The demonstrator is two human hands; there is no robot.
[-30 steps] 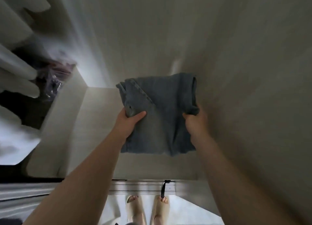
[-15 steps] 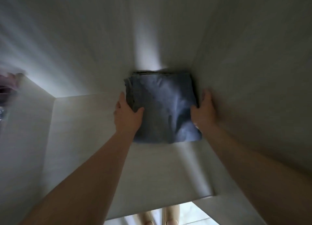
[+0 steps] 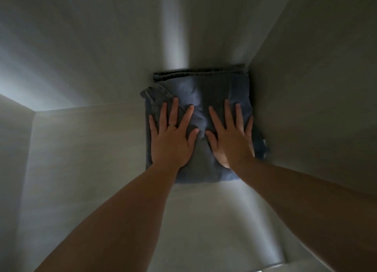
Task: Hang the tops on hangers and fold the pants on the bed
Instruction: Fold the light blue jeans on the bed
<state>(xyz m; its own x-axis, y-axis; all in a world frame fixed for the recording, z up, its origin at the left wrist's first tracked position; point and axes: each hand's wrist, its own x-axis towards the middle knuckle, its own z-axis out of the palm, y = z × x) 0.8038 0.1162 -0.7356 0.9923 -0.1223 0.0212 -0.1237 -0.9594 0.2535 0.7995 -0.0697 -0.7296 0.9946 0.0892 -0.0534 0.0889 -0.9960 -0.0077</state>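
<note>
1. The pale grey wooden shelf (image 3: pixel 85 169) takes up the left of the view and is bare there. Its floor meets the back wall along a line running from about nine o'clock toward the centre.

2. The left hand (image 3: pixel 170 138), wearing a thin silver ring (image 3: pixel 172 125), lies palm-down on the folded cloth with fingers spread and nothing pinched. I judge the flat palm is there to press the fold down so it does not spring open.

3. The folded blue denim pants (image 3: pixel 199 100) sit at the centre of the view, flat on the shelf floor and pushed toward the far corner at about one o'clock. The seamed edge touches the back wall. Tucking them into the corner probably keeps the stack square and leaves the shelf's left side free.

4. The right hand (image 3: pixel 230 137) mirrors the left, open and flat, fingers fanned, thumb nearly touching the other thumb.

5. The grey side panel (image 3: pixel 316 108) rises at three o'clock, just beside the pants' right edge.
</note>
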